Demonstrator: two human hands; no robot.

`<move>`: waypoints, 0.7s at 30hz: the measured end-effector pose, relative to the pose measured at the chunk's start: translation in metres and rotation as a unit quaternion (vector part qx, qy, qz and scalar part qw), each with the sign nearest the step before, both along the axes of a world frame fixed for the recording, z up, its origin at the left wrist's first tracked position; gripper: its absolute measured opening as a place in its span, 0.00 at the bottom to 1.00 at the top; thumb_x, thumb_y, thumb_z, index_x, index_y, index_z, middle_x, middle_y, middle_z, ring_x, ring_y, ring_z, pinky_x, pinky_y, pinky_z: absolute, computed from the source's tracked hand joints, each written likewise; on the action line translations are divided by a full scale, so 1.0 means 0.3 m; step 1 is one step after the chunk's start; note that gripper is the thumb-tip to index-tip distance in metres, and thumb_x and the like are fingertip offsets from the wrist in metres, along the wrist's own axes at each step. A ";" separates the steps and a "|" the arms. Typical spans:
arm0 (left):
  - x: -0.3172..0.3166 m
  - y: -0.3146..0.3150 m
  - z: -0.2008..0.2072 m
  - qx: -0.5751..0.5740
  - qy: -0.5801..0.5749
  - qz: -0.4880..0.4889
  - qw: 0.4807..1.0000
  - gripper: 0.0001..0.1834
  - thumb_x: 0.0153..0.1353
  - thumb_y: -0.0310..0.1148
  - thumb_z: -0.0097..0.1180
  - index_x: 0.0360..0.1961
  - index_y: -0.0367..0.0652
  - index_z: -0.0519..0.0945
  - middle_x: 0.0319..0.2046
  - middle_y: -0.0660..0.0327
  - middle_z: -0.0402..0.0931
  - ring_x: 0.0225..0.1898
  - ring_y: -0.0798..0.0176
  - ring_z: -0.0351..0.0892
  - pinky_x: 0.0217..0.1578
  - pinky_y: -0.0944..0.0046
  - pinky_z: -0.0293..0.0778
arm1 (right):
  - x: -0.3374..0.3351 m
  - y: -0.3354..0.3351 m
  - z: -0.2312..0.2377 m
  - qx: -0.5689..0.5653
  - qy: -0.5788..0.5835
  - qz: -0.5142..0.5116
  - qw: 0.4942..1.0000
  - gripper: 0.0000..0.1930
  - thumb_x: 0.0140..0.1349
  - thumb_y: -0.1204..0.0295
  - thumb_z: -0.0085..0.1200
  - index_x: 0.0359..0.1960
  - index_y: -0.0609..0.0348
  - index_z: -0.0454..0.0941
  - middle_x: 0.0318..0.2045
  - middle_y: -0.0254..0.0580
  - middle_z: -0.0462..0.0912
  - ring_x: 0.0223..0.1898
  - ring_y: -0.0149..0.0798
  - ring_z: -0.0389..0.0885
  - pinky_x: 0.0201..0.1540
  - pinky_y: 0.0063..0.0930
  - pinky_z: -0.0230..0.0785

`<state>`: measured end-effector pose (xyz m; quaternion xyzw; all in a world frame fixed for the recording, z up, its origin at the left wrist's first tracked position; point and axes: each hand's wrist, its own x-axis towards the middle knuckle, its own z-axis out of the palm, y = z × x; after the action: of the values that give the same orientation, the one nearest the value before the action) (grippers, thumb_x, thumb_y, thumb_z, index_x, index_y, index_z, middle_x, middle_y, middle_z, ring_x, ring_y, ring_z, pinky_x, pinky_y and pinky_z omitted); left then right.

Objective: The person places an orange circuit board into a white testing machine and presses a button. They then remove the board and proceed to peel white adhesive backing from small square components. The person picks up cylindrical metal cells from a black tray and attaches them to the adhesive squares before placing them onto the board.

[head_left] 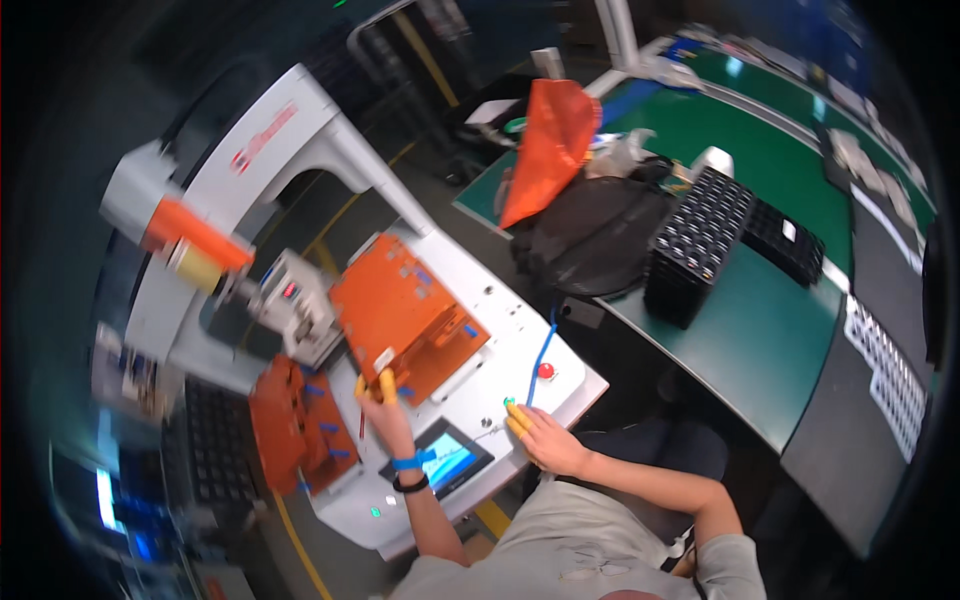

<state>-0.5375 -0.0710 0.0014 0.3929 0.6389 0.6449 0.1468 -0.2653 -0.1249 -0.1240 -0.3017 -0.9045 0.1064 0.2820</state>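
We work at a white machine (515,345) and take our bearings from the screen (450,462) at its near end. The large orange block (395,295) lies beyond the screen, its long axis slanting from far left to near right. Our left hand (385,408) is the nearer one to it, reaching past the screen's left side, with its yellow-covered fingertips (387,379) at the block's near edge. Two of those tips stand a little apart; a thin red stick (362,424) shows beside them, and we cannot tell whether they pinch it or the block. Our right hand (548,442) is just right of the screen, its fingers straight and close together, holding nothing that we can see. They point away and leftward to the green button (509,402); whether they push it, we cannot tell. The red button (546,371) sits beyond and right of the screen; the smaller orange block (295,420) lies left of the screen.
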 end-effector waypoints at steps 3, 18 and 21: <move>0.088 -0.007 0.014 0.022 0.005 0.015 1.000 0.30 0.66 0.35 0.65 0.63 0.35 0.66 0.44 0.59 0.76 0.38 0.68 0.75 0.37 0.69 0.72 | 0.018 0.038 0.007 -0.009 0.009 0.010 1.000 0.33 0.54 0.72 0.58 0.63 0.76 0.66 0.66 0.64 0.65 0.68 0.58 0.63 0.72 0.50 0.52; -0.895 -0.684 -0.071 -0.214 -0.105 0.161 0.958 0.29 0.71 0.56 0.45 0.66 0.54 0.73 0.32 0.60 0.78 0.19 0.68 0.71 0.19 0.70 0.68 | 0.090 0.246 0.110 0.037 0.199 -0.051 0.978 0.22 0.61 0.66 0.61 0.55 0.59 0.75 0.55 0.52 0.74 0.58 0.54 0.72 0.69 0.60 0.53; -0.992 -0.577 -0.126 -0.110 -0.125 0.077 0.983 0.39 0.69 0.63 0.42 0.76 0.61 0.55 0.56 0.56 0.71 0.48 0.59 0.73 0.45 0.51 0.75 | 0.164 0.242 0.057 0.043 0.208 -0.074 0.974 0.21 0.64 0.66 0.59 0.57 0.58 0.73 0.58 0.51 0.73 0.62 0.54 0.69 0.70 0.62 0.54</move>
<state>-0.8351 -0.2441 -0.0363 0.2407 0.7109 0.6239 0.2178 -0.2162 -0.0523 -0.1070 -0.3263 -0.8052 0.1066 0.4835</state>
